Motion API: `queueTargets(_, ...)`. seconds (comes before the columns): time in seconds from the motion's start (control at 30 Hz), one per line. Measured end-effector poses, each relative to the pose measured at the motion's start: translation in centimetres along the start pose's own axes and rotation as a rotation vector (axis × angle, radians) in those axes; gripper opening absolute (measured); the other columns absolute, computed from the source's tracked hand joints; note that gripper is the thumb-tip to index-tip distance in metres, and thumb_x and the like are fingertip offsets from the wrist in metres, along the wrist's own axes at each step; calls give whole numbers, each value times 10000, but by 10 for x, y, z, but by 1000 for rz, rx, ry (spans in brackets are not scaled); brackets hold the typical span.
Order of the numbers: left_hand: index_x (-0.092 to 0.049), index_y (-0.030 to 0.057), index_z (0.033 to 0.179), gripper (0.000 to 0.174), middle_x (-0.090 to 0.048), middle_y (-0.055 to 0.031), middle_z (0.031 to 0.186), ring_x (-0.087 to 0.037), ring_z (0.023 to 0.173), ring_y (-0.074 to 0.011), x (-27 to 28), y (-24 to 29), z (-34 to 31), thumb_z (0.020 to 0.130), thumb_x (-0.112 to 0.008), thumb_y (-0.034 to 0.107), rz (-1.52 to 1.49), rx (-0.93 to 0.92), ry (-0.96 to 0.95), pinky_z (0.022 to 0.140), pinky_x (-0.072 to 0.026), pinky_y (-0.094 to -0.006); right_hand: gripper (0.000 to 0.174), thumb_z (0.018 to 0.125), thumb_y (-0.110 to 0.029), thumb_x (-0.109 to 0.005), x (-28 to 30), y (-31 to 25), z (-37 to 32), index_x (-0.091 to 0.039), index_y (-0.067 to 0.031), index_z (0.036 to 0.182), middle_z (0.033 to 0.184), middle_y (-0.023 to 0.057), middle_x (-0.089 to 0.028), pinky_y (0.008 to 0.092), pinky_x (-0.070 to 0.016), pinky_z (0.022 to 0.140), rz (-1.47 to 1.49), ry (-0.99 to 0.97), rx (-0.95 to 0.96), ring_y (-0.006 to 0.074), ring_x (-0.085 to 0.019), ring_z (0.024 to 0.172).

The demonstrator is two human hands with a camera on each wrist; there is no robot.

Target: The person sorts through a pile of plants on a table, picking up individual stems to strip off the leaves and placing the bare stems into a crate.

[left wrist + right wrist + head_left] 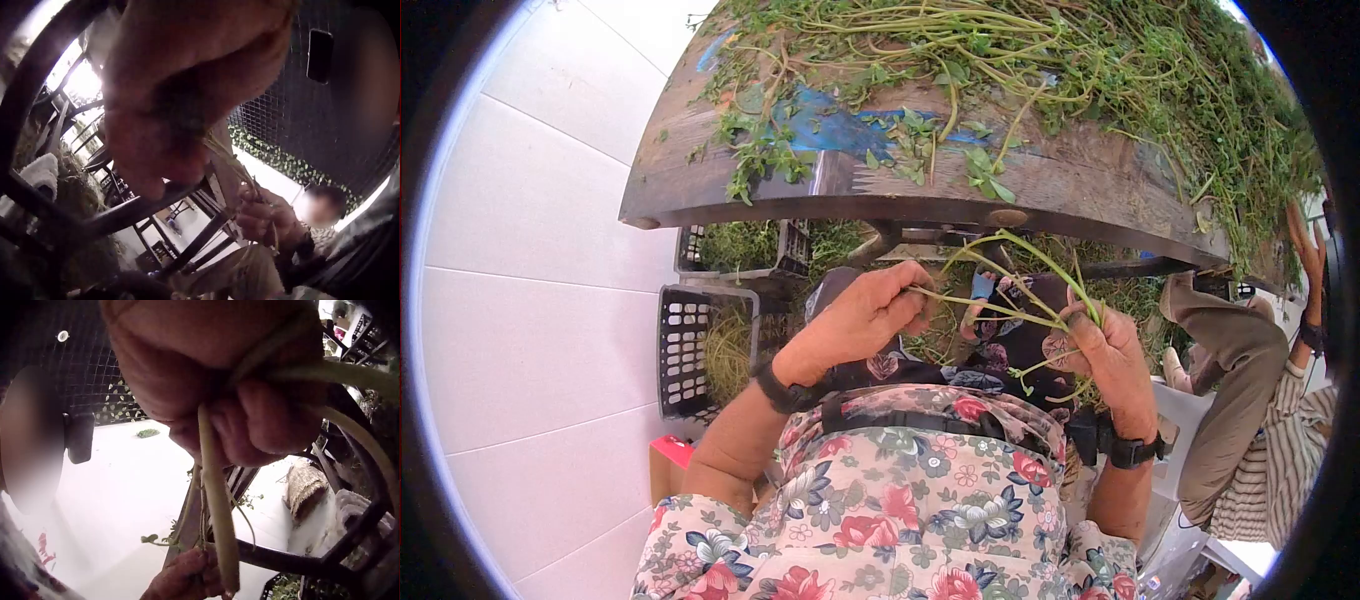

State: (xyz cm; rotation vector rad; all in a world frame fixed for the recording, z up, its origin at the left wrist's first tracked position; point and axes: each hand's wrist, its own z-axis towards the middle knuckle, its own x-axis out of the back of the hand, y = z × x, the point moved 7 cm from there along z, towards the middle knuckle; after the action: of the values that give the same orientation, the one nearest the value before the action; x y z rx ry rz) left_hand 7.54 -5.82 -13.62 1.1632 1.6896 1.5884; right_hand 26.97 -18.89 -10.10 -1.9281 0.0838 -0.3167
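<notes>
Stems [1052, 265], left grip [868, 312] and right grip [1116, 358] pinching them, gap between, table edge [920, 211] near

It looks like a plant-sorting workroom: beyond the left grip [870, 312] and right grip [1112, 355], a worn wooden tabletop [1090, 165] carries heaped leafy greens [1160, 90]; left of the left grip, black lattice crates [685, 350] hold plant matter; right of the right grip sits another person [1230, 350].
</notes>
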Motion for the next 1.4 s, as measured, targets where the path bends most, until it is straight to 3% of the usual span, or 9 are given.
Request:
queueTargets(0.2, -465, 27, 907, 128, -523, -149, 718, -550, 684, -336, 9, 22, 1, 792, -518, 42, 876, -278, 198, 567, -449, -388, 245, 893, -224, -485, -15, -10, -1, -530, -3, 795, 583, 72, -440, 289, -365, 474, -326, -115, 165, 136, -438, 502)
queueTargets(0.27, -464, 34, 917, 170, -543, -154, 751, -556, 715, -352, 11, 20, 3, 766, -541, 40, 935, -275, 220, 582, -448, -418, 186, 871, -166, -477, -24, -18, -3, -514, 5, 807, 623, 164, -440, 348, -390, 520, -430, -137, 131, 248, -467, 535)
queueTargets(0.4, -462, 41, 919, 211, -552, -158, 773, -564, 747, -354, 18, 9, 8, 733, -563, 40, 1039, -291, 212, 597, -452, -433, 152, 848, -133, -475, -31, -28, -8, -514, 12, 824, 651, 202, -476, 364, -395, 527, -586, -170, 219, 298, -472, 546)
queueTargets(0.47, -470, 39, 905, 167, -547, -147, 736, -567, 718, -341, 20, 2, 7, 759, -553, 47, 1024, -263, 224, 580, -448, -408, 157, 844, -133, -478, -30, -32, -12, -511, 20, 836, 671, 219, -482, 365, -398, 529, -624, -185, 199, 317, -476, 556)
queueTargets(0.77, -506, 34, 892, 94, -527, -135, 591, -548, 557, -306, 17, 9, -1, 864, -463, 113, 222, -26, -189, 499, -406, -370, 245, 889, -212, -479, 7, -8, -1, -501, 0, 767, 643, -3, -486, 278, -392, 489, -181, -18, -25, 84, -463, 578)
queueTargets(0.87, -517, 47, 892, 107, -533, -165, 618, -554, 613, -348, 18, -1, -2, 844, -476, 133, 473, -118, -73, 535, -417, -428, 230, 883, -193, -474, 3, 0, 0, -515, 3, 771, 679, 53, -539, 299, -421, 502, -350, -91, -38, 151, -515, 562)
queueTargets(1.0, -517, 54, 875, 111, -540, -179, 620, -563, 629, -363, 17, -4, 6, 821, -488, 147, 941, -153, 188, 560, -428, -464, 160, 851, -167, -498, -30, -38, -11, -548, -20, 811, 702, 195, -560, 419, -431, 529, -792, -135, 379, 363, -553, 618)
queueTargets(1.3, -519, 28, 827, 123, -551, -193, 657, -558, 628, -377, 20, -25, 33, 815, -473, 141, 805, 15, 434, 557, -435, -454, 179, 851, -177, -488, -40, -37, -8, -513, -6, 804, 644, 214, -483, 419, -388, 539, -767, -40, 278, 399, -494, 602)
queueTargets(1.4, -524, -4, 836, 156, -548, -201, 694, -545, 646, -388, 11, -42, 46, 819, -445, 130, 806, -532, 343, 553, -439, -436, 179, 853, -172, -497, -40, -42, -9, -528, 4, 845, 629, 179, -528, 394, -407, 502, -702, -106, 320, 343, -537, 566)
